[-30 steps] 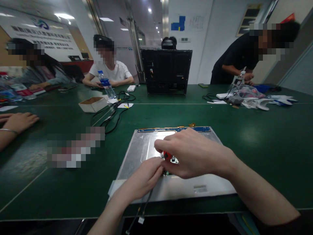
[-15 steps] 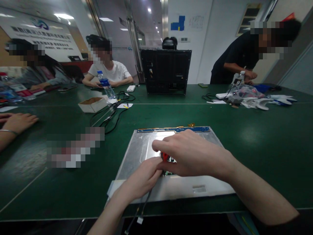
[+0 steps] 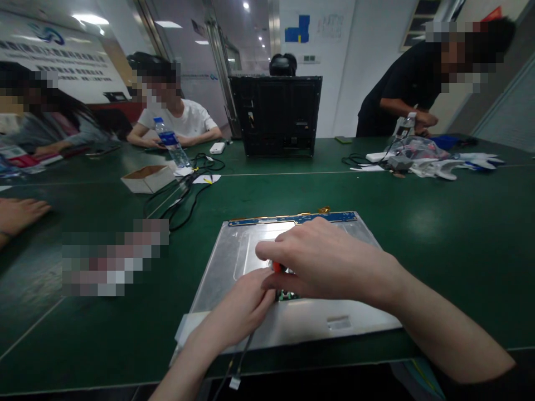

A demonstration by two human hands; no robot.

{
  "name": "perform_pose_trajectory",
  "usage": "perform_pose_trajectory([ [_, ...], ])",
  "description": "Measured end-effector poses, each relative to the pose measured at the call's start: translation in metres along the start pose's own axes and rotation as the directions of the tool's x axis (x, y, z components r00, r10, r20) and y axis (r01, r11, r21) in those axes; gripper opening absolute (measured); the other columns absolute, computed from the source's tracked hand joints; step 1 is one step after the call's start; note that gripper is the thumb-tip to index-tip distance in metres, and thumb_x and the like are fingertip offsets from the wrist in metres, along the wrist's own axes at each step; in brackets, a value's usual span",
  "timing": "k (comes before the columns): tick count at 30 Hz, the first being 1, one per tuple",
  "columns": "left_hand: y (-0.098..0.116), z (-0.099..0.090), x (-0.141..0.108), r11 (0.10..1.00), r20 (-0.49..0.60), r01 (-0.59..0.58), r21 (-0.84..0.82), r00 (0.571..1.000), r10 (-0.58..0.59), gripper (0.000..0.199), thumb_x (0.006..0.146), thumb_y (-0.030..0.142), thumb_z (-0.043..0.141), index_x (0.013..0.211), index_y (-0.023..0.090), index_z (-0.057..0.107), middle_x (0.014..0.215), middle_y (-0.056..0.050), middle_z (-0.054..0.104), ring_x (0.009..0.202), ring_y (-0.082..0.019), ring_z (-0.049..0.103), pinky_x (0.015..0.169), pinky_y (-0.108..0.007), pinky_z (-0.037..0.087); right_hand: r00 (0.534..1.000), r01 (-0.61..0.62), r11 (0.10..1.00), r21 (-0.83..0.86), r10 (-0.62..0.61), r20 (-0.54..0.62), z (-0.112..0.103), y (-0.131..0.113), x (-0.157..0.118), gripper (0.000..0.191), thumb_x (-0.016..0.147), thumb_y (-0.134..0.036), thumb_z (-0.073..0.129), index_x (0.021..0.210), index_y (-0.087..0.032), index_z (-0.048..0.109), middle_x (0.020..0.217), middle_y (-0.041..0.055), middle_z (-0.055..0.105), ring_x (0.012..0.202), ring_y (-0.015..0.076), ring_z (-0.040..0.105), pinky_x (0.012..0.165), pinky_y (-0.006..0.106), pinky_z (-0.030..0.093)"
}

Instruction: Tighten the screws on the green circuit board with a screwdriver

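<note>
A flat silvery display panel (image 3: 209, 278) lies on the table in front of me, with a narrow blue circuit strip (image 3: 346, 217) along its far edge. My right hand (image 3: 309, 256) arches over its middle, closed around a screwdriver with a red-and-black handle (image 3: 276, 267); most of the tool is hidden by the fingers. Close beside it, my left hand (image 3: 246, 303) rests low on the panel, fingers together and tips hidden under the right hand. A small green circuit board (image 3: 288, 295) shows just below the right hand. Thin cables with a white connector (image 3: 234, 383) hang over the near edge.
An open cardboard box (image 3: 148, 179), black cables (image 3: 194, 203) and a water bottle (image 3: 171, 142) stand to the left. A black monitor back (image 3: 276, 114) rises at the far side. Gloves and plastic bags (image 3: 434, 159) lie right. Other people sit or stand around; a co-worker's hand (image 3: 25, 214) rests left.
The view has shifted slightly, so the surroundings sit a little further left and higher. Both hands keep their place over the panel; the red handle has turned slightly in the right hand.
</note>
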State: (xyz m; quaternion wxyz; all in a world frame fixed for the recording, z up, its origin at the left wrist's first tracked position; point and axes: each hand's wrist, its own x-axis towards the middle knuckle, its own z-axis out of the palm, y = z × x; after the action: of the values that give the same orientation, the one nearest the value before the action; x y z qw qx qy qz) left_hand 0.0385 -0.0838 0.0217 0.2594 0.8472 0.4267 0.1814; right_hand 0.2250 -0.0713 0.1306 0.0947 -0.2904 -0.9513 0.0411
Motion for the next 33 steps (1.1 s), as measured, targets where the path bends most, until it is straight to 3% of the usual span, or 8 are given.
perform_pose_trajectory([
  [5,-0.002,0.001,0.001,0.999,0.021,-0.029,-0.015,0.999,0.029,0.024,0.093,0.023,0.035,0.082,0.02,0.056,0.088,-0.004,0.067,0.08,-0.021,0.062,0.075,-0.032,0.047,1.0,0.018,1.0,-0.01,-0.018,0.0,0.0,0.0,0.0,0.006,0.089,-0.022,0.057,0.093,-0.018,0.057,0.079,0.0014,0.065,0.063,0.0139,0.053,0.05,0.027,0.024],
  [9,-0.003,0.003,0.0,1.0,0.001,-0.016,0.004,1.0,0.016,0.024,0.092,0.024,0.035,0.083,0.019,0.056,0.087,-0.004,0.067,0.078,-0.021,0.061,0.076,-0.032,0.048,0.998,0.067,0.998,0.012,-0.067,0.01,0.0,-0.002,0.0,0.016,0.085,-0.019,0.058,0.1,-0.017,0.053,0.085,0.0018,0.066,0.064,0.0139,0.053,0.049,0.027,0.026],
  [13,0.0,0.001,-0.001,1.0,-0.014,0.0,0.001,1.0,0.0,0.022,0.09,0.022,0.036,0.083,0.019,0.056,0.089,-0.005,0.067,0.081,-0.022,0.061,0.077,-0.033,0.048,0.998,0.07,0.997,0.022,-0.069,-0.007,0.002,-0.001,0.004,0.016,0.088,-0.025,0.059,0.102,-0.018,0.053,0.085,0.002,0.066,0.068,0.0147,0.056,0.051,0.027,0.026],
  [17,0.0,0.0,-0.001,1.0,0.014,-0.011,-0.013,1.0,0.011,0.026,0.091,0.022,0.034,0.081,0.019,0.058,0.086,-0.005,0.067,0.079,-0.021,0.061,0.075,-0.032,0.048,0.999,-0.026,0.999,-0.046,0.024,-0.048,0.004,0.001,0.006,0.019,0.092,-0.037,0.055,0.088,-0.019,0.058,0.071,0.001,0.064,0.061,0.0145,0.054,0.05,0.028,0.021],
  [22,-0.008,0.003,-0.001,0.999,0.038,-0.017,-0.04,0.999,0.019,0.025,0.093,0.024,0.035,0.086,0.019,0.059,0.09,-0.006,0.068,0.081,-0.021,0.061,0.074,-0.032,0.047,1.0,0.017,1.0,-0.022,-0.017,0.005,0.002,0.0,0.006,0.006,0.089,-0.024,0.057,0.09,-0.018,0.058,0.078,0.0011,0.065,0.064,0.0133,0.053,0.053,0.027,0.024],
  [27,-0.009,0.003,-0.001,0.999,0.037,-0.024,-0.032,0.999,0.025,0.025,0.093,0.023,0.036,0.08,0.018,0.056,0.084,-0.004,0.067,0.075,-0.02,0.059,0.07,-0.031,0.045,0.997,0.065,0.997,0.039,-0.066,0.029,-0.001,-0.002,0.003,0.013,0.085,-0.018,0.056,0.097,-0.017,0.053,0.088,0.0024,0.067,0.067,0.0134,0.054,0.052,0.026,0.027],
  [30,-0.009,0.003,-0.003,0.999,0.027,-0.028,-0.026,0.999,0.029,0.024,0.092,0.022,0.036,0.081,0.018,0.057,0.084,-0.004,0.066,0.075,-0.02,0.059,0.07,-0.031,0.046,0.998,0.044,0.999,0.021,-0.045,0.039,-0.001,-0.002,0.001,0.012,0.085,-0.023,0.059,0.095,-0.018,0.055,0.085,0.0024,0.068,0.067,0.0138,0.056,0.053,0.025,0.028],
  [33,-0.01,0.003,-0.004,0.998,0.016,-0.045,-0.043,0.999,0.046,0.023,0.092,0.021,0.037,0.085,0.018,0.059,0.09,-0.004,0.066,0.082,-0.02,0.06,0.076,-0.032,0.046,0.999,-0.041,0.996,-0.08,0.042,0.002,0.0,-0.002,0.001,0.021,0.089,-0.039,0.059,0.093,-0.018,0.061,0.076,0.003,0.068,0.064,0.0152,0.058,0.052,0.026,0.025],
])
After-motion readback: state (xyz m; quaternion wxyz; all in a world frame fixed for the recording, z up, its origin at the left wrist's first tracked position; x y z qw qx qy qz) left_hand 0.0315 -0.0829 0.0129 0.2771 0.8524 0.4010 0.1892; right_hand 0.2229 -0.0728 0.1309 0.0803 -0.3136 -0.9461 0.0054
